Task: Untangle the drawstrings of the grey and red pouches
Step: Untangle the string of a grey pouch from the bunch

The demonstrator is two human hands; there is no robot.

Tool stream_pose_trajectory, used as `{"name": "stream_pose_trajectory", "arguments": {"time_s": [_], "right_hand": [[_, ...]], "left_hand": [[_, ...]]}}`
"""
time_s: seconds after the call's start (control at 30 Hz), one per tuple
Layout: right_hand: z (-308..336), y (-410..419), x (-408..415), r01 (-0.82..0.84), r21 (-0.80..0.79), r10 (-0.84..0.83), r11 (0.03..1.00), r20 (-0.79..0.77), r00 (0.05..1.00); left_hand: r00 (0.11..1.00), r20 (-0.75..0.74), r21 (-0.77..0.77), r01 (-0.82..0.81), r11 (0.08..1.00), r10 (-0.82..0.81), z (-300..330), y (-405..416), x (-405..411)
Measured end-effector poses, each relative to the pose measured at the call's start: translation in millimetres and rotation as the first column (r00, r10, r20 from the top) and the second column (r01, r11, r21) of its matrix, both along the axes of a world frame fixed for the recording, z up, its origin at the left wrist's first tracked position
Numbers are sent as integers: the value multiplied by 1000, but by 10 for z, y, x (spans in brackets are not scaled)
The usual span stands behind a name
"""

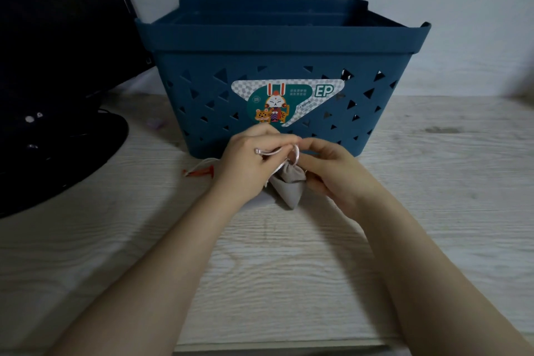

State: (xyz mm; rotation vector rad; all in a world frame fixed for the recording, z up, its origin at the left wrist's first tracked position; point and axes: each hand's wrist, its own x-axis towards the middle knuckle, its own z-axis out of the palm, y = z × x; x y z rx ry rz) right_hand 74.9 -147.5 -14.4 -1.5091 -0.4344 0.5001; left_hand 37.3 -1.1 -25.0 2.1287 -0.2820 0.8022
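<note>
A small grey pouch hangs just above the table, gathered at its neck between both hands. My left hand pinches its pale drawstring, which loops across the fingers and ends in a knot. My right hand grips the cord loop and the pouch neck from the right. A red drawstring end lies on the table to the left, beside a pale cord, running behind my left hand. The red pouch itself is hidden.
A dark blue perforated basket with a sticker stands directly behind the hands, against a white wall. A black monitor and its round base occupy the left. The pale wood-grain table extends toward me, its front edge near the bottom.
</note>
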Motion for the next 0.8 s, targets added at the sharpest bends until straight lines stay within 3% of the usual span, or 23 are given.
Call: {"name": "stream_pose_trajectory", "arguments": {"time_s": [0.17, 0.27, 0.33, 0.47, 0.6, 0.8], "right_hand": [[32, 3, -30, 9, 119, -19, 993, 82, 996], [-2, 0, -3, 67, 11, -67, 998, 278, 958], [-7, 0, 13, 90, -36, -73, 995, 328, 942], [10, 4, 36, 131, -17, -125, 991, 185, 975], [34, -31, 89, 231, 200, -216, 952, -92, 972], [59, -72, 80, 178, 505, -6, 845, -324, 946]], "left_hand": [[999, 42, 13, 25, 1000, -26, -7, 21, 14], [999, 32, -15, 40, 999, -40, -19, 24, 24], [999, 15, -21, 44, 999, -43, -26, 16, 17], [999, -4, -19, 38, 999, -38, 7, -29, -19], [996, -86, -115, 10, 993, -20, 44, -28, -42], [995, -95, -229, -61, 972, 40, 25, -33, -19]]}}
